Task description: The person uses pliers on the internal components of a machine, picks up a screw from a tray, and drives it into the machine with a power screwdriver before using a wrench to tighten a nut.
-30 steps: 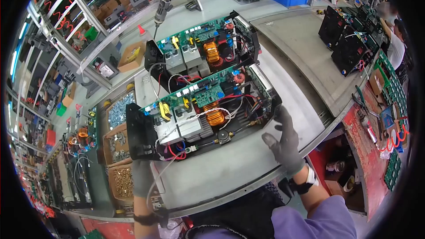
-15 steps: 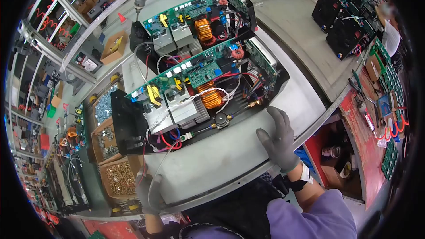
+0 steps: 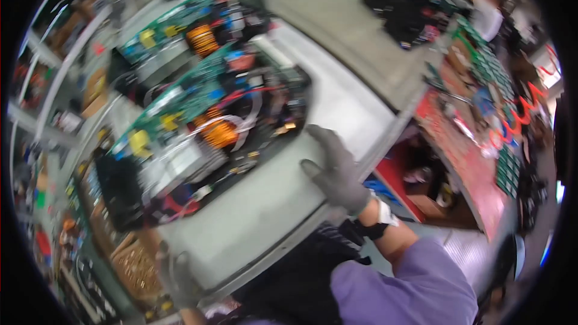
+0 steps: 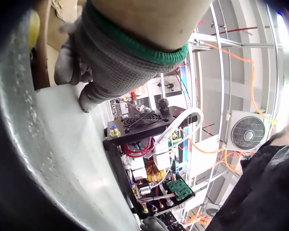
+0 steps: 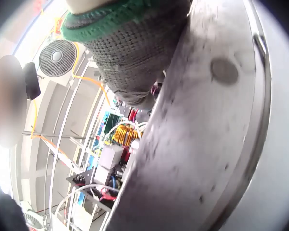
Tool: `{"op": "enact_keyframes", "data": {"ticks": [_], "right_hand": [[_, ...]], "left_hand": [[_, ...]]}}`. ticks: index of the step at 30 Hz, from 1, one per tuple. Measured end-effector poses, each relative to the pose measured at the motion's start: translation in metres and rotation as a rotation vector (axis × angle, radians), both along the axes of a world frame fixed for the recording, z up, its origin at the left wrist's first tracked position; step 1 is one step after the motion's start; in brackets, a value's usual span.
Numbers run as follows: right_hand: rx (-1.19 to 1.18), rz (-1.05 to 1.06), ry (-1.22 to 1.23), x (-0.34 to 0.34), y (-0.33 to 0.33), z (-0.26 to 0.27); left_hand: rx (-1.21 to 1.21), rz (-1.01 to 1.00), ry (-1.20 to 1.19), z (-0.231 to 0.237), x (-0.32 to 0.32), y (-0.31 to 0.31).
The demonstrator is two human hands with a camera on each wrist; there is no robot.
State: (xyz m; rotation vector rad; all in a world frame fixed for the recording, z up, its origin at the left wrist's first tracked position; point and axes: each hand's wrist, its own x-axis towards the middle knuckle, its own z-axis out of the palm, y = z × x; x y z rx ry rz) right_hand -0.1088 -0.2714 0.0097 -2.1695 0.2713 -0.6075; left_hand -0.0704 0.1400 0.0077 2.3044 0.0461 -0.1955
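Two open electronic chassis stand side by side on the pale work surface (image 3: 238, 213). The nearer chassis (image 3: 108, 186) has a green circuit board, a copper-wound coil (image 3: 217, 129) and silver heat sinks. My right hand (image 3: 337, 174), in a grey glove, is off its right corner, fingers extended and thumb apart, with nothing in it. In the right wrist view, that glove (image 5: 135, 53) hides most of its own fingers. Beside the surface's left end is my gloved left hand (image 3: 180, 277), near the box of brass-coloured fasteners (image 3: 135, 271). The left wrist view shows its glove (image 4: 111, 62) with fingertips close over the surface.
The farther chassis (image 3: 162, 63) stands behind the nearer one. A grey board (image 3: 349, 42) lies to the right, with black units (image 3: 409, 18) beyond it. At the right is a worn red bench (image 3: 463, 138) with tools. Another person (image 3: 484, 9) is at the far right.
The head view has swung, so the chassis and bench have shifted left and the picture is blurred. Both hands also appear farther left, with the right hand still empty.
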Motion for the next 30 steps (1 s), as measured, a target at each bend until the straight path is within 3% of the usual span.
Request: {"op": "enact_keyframes", "data": {"ticks": [2, 3, 4, 6, 8, 9, 10, 11, 12, 14, 16, 20, 27, 29, 30], "right_hand": [[-0.020, -0.097, -0.008, -0.012, -0.028, -0.001], [-0.075, -0.155, -0.063, -0.022, -0.053, -0.003], [-0.107, -0.275, -0.076, -0.031, -0.077, -0.001], [-0.240, -0.504, -0.101, -0.054, -0.148, -0.008], [-0.492, -0.669, -0.002, -0.080, -0.233, -0.002], [-0.474, -0.731, 0.062, -0.096, -0.277, -0.002], [-0.565, -0.941, 0.338, -0.098, -0.296, 0.018], [-0.677, -0.988, 0.461, -0.109, -0.321, 0.025], [-0.647, -1.019, 0.615, -0.114, -0.348, 0.029], [-0.721, -0.955, 0.697, -0.131, -0.405, 0.014], [-0.710, -0.677, 1.166, -0.132, -0.434, 0.007], [-0.779, -0.678, 0.935, -0.150, -0.444, -0.017], [-0.873, -0.593, 1.024, -0.141, -0.401, 0.018], [-0.846, -0.604, 1.090, -0.139, -0.402, 0.019], [-0.941, -0.683, 1.078, -0.143, -0.409, 0.018]], "left_hand": [[-0.189, 0.109, 0.124, -0.004, 0.004, 0.002], [-0.178, 0.256, 0.081, -0.010, 0.005, -0.007], [-0.217, 0.090, -0.046, -0.044, 0.014, 0.026], [0.059, 0.062, 0.036, 0.020, 0.002, -0.020], [-0.042, 0.036, 0.028, 0.020, 0.004, -0.022], [-0.018, 0.055, 0.076, 0.023, 0.005, -0.023], [0.008, 0.077, 0.123, 0.024, 0.005, -0.024], [0.067, 0.051, 0.072, 0.020, 0.006, -0.019], [0.064, 0.057, 0.067, 0.014, 0.008, -0.013], [-0.007, 0.036, 0.068, 0.004, 0.009, -0.005], [0.035, 0.036, 0.023, 0.014, 0.007, -0.017], [0.279, 0.006, 0.023, 0.021, 0.006, -0.019], [0.566, -0.202, -0.035, 0.025, 0.009, -0.003], [0.587, -0.170, 0.018, 0.035, 0.007, 0.002], [0.605, -0.142, 0.067, 0.037, 0.007, 0.006]]}}
